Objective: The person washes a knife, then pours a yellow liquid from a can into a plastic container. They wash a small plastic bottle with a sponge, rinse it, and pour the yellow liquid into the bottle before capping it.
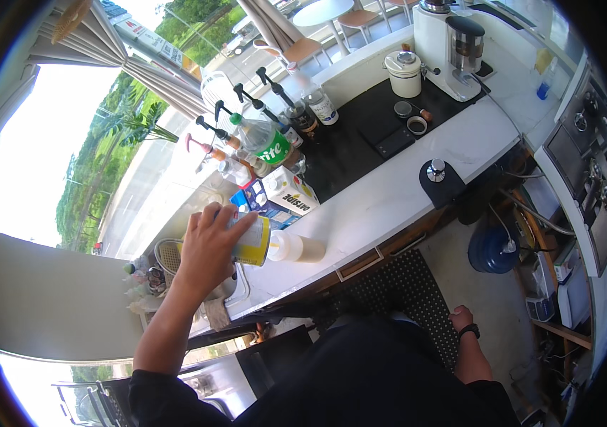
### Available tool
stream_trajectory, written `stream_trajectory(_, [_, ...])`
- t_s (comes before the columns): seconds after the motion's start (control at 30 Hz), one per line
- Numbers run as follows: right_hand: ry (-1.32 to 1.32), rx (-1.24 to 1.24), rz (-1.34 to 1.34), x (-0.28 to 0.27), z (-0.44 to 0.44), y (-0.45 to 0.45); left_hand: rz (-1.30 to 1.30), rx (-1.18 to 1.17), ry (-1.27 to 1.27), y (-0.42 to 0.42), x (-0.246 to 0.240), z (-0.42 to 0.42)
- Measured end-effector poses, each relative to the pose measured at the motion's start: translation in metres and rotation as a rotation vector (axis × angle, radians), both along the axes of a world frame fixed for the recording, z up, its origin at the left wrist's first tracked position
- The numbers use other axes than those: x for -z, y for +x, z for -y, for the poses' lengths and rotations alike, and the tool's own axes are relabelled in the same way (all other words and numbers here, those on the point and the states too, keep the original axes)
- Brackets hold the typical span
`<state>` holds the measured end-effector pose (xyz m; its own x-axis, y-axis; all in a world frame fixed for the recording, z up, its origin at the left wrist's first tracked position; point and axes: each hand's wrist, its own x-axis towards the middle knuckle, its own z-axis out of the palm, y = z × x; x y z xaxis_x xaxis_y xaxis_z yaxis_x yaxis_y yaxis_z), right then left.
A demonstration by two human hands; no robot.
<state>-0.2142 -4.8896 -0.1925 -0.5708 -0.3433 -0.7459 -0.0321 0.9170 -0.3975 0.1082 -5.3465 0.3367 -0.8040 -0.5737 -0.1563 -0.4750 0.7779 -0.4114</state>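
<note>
My left hand [210, 243] grips a metal can [252, 240] with a yellow band, held tilted over the counter's left part. The can's rim is close to the mouth of a translucent squeeze bottle [303, 248] that holds a beige liquid; whether they touch I cannot tell. Just behind the bottle stand an oat drink carton [290, 192] and a blue carton [260, 197]. Down at my right side hangs my right hand [461, 318], fingers curled, a dark band on its wrist; whether it holds anything is not visible.
Pump bottles [227, 140], a Sprite bottle [268, 141] and a clear glass bottle [320, 104] line the counter's back. Farther right are a lidded cream canister [404, 74], a coffee grinder [455, 58] and a tamper [436, 171] on a black mat. An espresso machine [580, 155] stands at far right.
</note>
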Motion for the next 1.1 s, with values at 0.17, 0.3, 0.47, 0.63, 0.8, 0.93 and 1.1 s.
stream_trajectory(0.17, [0.02, 0.009, 0.005, -0.004, 0.0, -0.003, -0.006, 0.006, -0.033, -0.001, 0.002, 0.0])
stream_trajectory(0.3, [0.041, -0.052, -0.095, 0.008, -0.005, -0.004, -0.001, -0.005, -0.014, 0.0, 0.002, 0.0])
stream_trajectory(0.47, [-0.001, -0.057, -0.074, 0.016, -0.008, -0.006, -0.013, -0.013, 0.001, 0.0, 0.003, 0.0])
stream_trajectory(0.63, [0.012, -0.063, -0.064, 0.017, -0.004, -0.006, 0.005, -0.023, -0.006, -0.002, 0.002, -0.001])
stream_trajectory(0.8, [0.02, -0.061, -0.081, 0.021, -0.005, -0.005, -0.001, -0.021, -0.002, -0.003, 0.001, -0.001])
stream_trajectory(0.93, [-0.012, -0.071, -0.08, 0.023, -0.008, -0.005, 0.001, -0.027, 0.003, -0.005, 0.002, -0.001])
stream_trajectory(1.1, [0.017, -0.083, -0.1, 0.025, -0.01, -0.006, 0.019, -0.016, 0.007, -0.006, 0.001, -0.002])
